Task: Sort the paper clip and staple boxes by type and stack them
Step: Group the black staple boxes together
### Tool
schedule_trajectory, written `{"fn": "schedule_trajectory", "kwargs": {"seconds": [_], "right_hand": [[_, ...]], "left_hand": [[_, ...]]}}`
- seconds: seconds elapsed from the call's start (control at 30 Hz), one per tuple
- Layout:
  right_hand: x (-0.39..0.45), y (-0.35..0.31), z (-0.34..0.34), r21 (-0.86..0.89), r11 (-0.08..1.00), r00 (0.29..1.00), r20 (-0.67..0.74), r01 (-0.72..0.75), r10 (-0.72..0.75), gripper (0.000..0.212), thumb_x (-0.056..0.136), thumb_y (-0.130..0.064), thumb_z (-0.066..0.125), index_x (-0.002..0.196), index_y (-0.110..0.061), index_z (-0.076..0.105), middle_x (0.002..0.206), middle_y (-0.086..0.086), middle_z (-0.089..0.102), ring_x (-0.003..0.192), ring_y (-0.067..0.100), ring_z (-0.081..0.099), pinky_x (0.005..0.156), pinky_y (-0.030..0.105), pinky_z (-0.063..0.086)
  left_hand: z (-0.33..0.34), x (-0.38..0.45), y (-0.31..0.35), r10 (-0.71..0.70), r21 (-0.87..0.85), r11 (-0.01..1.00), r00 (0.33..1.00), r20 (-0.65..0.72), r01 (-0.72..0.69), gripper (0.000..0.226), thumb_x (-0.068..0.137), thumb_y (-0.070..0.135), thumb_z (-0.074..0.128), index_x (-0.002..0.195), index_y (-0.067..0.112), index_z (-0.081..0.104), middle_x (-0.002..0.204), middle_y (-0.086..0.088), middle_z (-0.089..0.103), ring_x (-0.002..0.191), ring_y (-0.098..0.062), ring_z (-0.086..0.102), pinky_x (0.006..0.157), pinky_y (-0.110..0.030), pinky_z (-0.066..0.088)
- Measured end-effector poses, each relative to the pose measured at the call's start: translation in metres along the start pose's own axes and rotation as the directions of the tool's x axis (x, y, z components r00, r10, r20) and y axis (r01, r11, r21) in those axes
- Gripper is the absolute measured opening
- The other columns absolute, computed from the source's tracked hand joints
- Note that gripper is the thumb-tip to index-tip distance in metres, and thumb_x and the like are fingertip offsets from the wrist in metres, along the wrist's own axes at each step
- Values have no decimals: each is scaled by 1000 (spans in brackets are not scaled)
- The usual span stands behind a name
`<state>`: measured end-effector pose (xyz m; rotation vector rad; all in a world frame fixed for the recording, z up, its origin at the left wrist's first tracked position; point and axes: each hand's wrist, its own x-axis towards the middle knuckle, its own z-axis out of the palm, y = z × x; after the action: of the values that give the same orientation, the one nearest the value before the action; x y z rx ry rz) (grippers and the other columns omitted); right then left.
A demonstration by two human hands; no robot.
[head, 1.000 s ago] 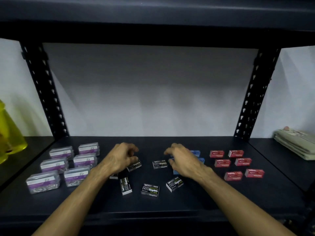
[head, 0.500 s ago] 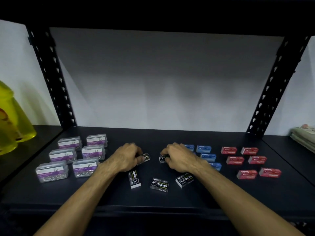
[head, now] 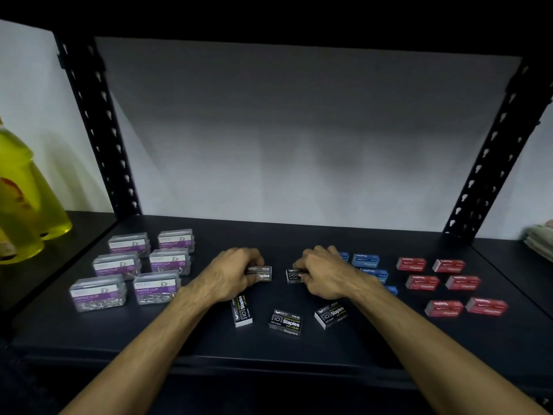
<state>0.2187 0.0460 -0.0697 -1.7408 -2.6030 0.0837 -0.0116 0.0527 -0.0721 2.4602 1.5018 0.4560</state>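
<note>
While both hands are working mid-shelf (head: 299,348): six clear paper clip boxes (head: 119,265) lying far left, five black staple boxes (head: 285,322) centre, four blue boxes (head: 365,260) showing, six red boxes (head: 449,284) right. Left hand (head: 230,274) gripping black box (head: 260,273), right hand (head: 324,272) gripping another (head: 294,275). Since half second ago, both held boxes lying squarer, long axes left-right.

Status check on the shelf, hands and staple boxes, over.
Left hand grips one black staple box. Right hand grips another. Three black boxes loose in front, unstacked. Nothing blocking.
</note>
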Motion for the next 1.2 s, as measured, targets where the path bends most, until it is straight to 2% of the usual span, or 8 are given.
{"fn": "schedule_trajectory", "kwargs": {"seconds": [0.13, 0.3, 0.5, 0.6, 0.7, 0.93, 1.03, 1.2], "right_hand": [[-3, -1, -3, 34, 999, 1000, -24, 5, -4, 42, 94, -23, 55, 136, -21, 54, 132, 1, 53, 122, 21, 44, 107, 39, 24], [-9, -2, -7, 122, 992, 995, -96, 24, -12, 23, 91, -18, 62, 113, -22, 61, 104, -6, 51, 101, 15, 51, 98, 34, 33], [-13, -4, -13, 161, 986, 997, -65, 38, -27, 17, 83, -14, 68, 94, -24, 59, 89, -10, 52, 83, 10, 52, 78, 24, 32], [-13, -5, -12, 157, 987, 999, -49, 32, -25, 13, 83, -13, 66, 91, -22, 62, 87, -6, 62, 82, 15, 59, 72, 23, 38], [-11, -7, -12, 146, 989, 999, -44, 32, -26, 11, 84, -15, 65, 92, -22, 63, 86, -6, 64, 81, 16, 60, 71, 24, 41], [6, -13, -13, 155, 987, 989, -146, 27, -4, 15, 88, -14, 62, 102, -16, 66, 95, 0, 68, 86, 21, 64, 76, 31, 51], [20, -16, -13, 155, 988, 983, -182, -1, 29, 17, 89, -12, 62, 106, -13, 66, 103, 3, 68, 91, 23, 64, 78, 32, 51], [41, -24, -9, 150, 987, 974, -206, -60, 90, 18, 85, 0, 56, 95, -12, 65, 97, 5, 67, 89, 26, 64, 76, 35, 51]], "left_hand": [[0, -1, 0, 19, -27, 999, 1000, 1, -19, 24, 83, 15, 70, 104, 25, 63, 93, 14, 59, 80, -8, 53, 74, -25, 43], [0, -6, 0, 35, -77, 996, 999, -11, -35, 23, 82, 10, 67, 99, 25, 64, 82, 13, 60, 70, -4, 53, 65, -18, 38], [-1, -7, 1, 40, -74, 997, 999, 7, -39, 19, 86, 18, 69, 104, 23, 68, 97, 8, 68, 85, -9, 59, 78, -23, 47], [-2, -7, 2, 39, -68, 997, 999, 17, -38, 14, 87, 20, 68, 100, 22, 69, 95, 8, 70, 87, -10, 63, 81, -28, 51], [-4, -5, 3, 40, -57, 998, 998, 44, -38, 11, 88, 20, 68, 99, 22, 70, 91, 6, 70, 85, -12, 64, 80, -31, 52], [-20, 17, -1, 29, -8, 1000, 999, -15, -29, 11, 88, 19, 68, 99, 21, 70, 90, 8, 69, 86, -12, 64, 74, -24, 45], [-24, 30, -5, -2, 25, 1000, 999, -41, 3, 6, 88, 17, 67, 93, 20, 68, 86, 6, 68, 83, -16, 64, 73, -28, 47], [-20, 49, -10, -77, 99, 992, 997, 10, 75, 9, 88, 11, 62, 87, 20, 63, 96, -3, 67, 90, -23, 62, 80, -36, 52]]}}
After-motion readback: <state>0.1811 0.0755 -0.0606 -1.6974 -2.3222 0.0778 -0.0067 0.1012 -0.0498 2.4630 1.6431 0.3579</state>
